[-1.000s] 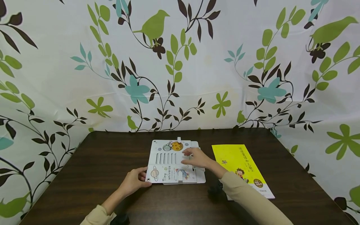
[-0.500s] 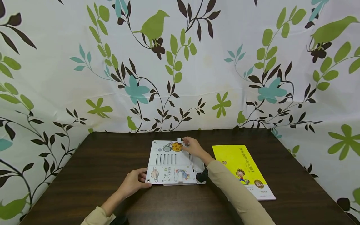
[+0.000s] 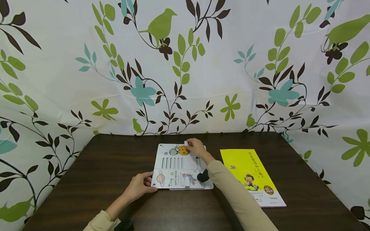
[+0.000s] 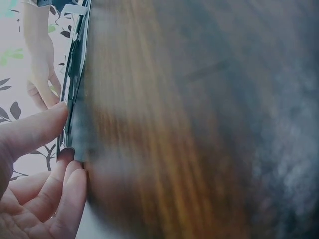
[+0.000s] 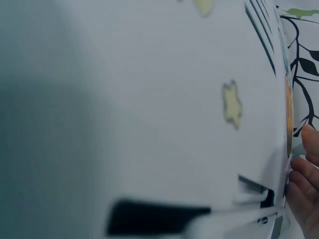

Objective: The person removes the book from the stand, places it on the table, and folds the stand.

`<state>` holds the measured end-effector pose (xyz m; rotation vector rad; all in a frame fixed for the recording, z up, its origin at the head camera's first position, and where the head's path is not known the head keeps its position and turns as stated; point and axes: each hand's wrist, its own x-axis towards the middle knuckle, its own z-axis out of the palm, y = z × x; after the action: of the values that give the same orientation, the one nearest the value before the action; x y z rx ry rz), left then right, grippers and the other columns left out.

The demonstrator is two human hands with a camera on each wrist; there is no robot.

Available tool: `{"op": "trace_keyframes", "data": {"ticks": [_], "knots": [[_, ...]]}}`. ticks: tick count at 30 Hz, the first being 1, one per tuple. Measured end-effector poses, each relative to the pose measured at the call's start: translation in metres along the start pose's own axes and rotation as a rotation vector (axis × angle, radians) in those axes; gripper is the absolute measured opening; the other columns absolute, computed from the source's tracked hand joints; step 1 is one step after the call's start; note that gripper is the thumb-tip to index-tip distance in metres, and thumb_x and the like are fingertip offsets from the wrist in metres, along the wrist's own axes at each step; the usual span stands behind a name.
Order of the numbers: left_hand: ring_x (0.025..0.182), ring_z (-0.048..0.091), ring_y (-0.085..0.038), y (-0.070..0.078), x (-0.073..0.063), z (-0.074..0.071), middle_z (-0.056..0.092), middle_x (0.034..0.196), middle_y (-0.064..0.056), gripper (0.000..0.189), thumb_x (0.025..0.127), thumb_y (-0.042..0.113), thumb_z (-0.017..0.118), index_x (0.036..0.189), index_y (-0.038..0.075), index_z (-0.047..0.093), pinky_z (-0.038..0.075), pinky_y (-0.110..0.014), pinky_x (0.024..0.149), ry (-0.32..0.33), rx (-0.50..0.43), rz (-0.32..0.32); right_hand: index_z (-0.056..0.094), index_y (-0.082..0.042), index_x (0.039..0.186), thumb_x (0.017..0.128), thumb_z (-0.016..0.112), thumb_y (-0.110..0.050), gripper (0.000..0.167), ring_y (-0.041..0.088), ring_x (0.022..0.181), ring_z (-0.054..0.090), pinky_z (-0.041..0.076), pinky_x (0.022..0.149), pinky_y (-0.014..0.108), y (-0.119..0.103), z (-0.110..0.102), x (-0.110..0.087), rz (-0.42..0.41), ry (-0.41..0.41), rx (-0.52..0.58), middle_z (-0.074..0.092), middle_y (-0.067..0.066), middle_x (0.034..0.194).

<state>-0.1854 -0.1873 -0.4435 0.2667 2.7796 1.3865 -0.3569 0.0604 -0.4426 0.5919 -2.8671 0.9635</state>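
A white book stand point(image 3: 170, 175) with slots, space cartoons and the words "Tiny universe" lies on the table, turned sideways. My left hand point(image 3: 138, 185) grips its near left corner. In the left wrist view the thumb point(image 4: 40, 127) lies on one face of the stand, with curled fingers point(image 4: 70, 194) at the other side. At the stand's far edge my right hand point(image 3: 197, 148) pinches a small white clip point(image 3: 186, 143). The right wrist view shows the stand's face point(image 5: 164, 89) close up, with the right fingertips point(image 5: 301, 174) at its edge.
A yellow book point(image 3: 241, 163) with a cartoon child on its cover lies right of the stand, partly behind the right sleeve point(image 3: 231, 189). Both rest on a dark wooden table point(image 3: 110, 157). A leaf-patterned cloth point(image 3: 214, 67) hangs behind the table's far edge.
My right hand has moved from over the stand's right part up to its far edge and now pinches the clip there. The left hand keeps its grip on the corner.
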Motion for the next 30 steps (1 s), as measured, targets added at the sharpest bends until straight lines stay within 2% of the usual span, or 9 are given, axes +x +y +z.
{"op": "trace_keyframes", "data": {"ticks": [8, 13, 19, 24, 30], "knots": [[0.067, 0.055, -0.012, 0.002, 0.0, 0.001, 0.058, 0.075, -0.002, 0.063, 0.061, 0.006, 0.081, 0.116, -0.012, 0.054, 0.043, -0.02, 0.055, 0.003, 0.013, -0.005, 0.059, 0.005, 0.11, 0.084, 0.064, -0.014, 0.032, 0.025, 0.086, 0.056, 0.047, 0.078, 0.037, -0.002, 0.001, -0.002, 0.005, 0.024, -0.022, 0.06, 0.014, 0.093], [0.066, 0.055, -0.013, 0.004, -0.002, 0.0, 0.058, 0.075, -0.003, 0.063, 0.061, 0.007, 0.081, 0.115, -0.013, 0.054, 0.043, -0.02, 0.054, 0.005, 0.02, 0.005, 0.059, 0.004, 0.108, 0.084, 0.065, -0.015, 0.031, 0.024, 0.086, 0.056, 0.046, 0.078, 0.036, -0.001, 0.0, -0.003, 0.03, 0.001, 0.002, 0.06, 0.013, 0.093], [0.066, 0.055, -0.012, 0.005, -0.002, 0.001, 0.058, 0.075, -0.002, 0.063, 0.061, 0.006, 0.081, 0.115, -0.013, 0.054, 0.043, -0.02, 0.054, 0.004, 0.025, 0.001, 0.057, 0.004, 0.114, 0.085, 0.063, -0.014, 0.035, 0.026, 0.093, 0.056, 0.046, 0.082, 0.036, -0.002, -0.004, -0.006, 0.039, -0.049, 0.028, 0.059, 0.014, 0.099], [0.067, 0.054, -0.012, 0.003, 0.0, 0.001, 0.058, 0.075, -0.002, 0.063, 0.062, 0.006, 0.081, 0.115, -0.013, 0.054, 0.043, -0.02, 0.055, -0.004, 0.025, 0.011, 0.052, 0.006, 0.12, 0.086, 0.062, -0.014, 0.041, 0.027, 0.099, 0.056, 0.046, 0.085, 0.038, -0.004, -0.013, -0.016, 0.001, -0.095, 0.054, 0.059, 0.017, 0.106], [0.068, 0.055, -0.013, -0.001, 0.0, -0.003, 0.057, 0.076, -0.002, 0.062, 0.064, 0.007, 0.079, 0.117, -0.013, 0.052, 0.044, -0.02, 0.056, -0.055, 0.027, 0.044, 0.048, 0.007, 0.125, 0.085, 0.063, -0.018, 0.049, 0.029, 0.101, 0.054, 0.045, 0.086, 0.042, -0.002, -0.035, -0.038, -0.064, -0.117, 0.077, 0.059, 0.018, 0.109]]}}
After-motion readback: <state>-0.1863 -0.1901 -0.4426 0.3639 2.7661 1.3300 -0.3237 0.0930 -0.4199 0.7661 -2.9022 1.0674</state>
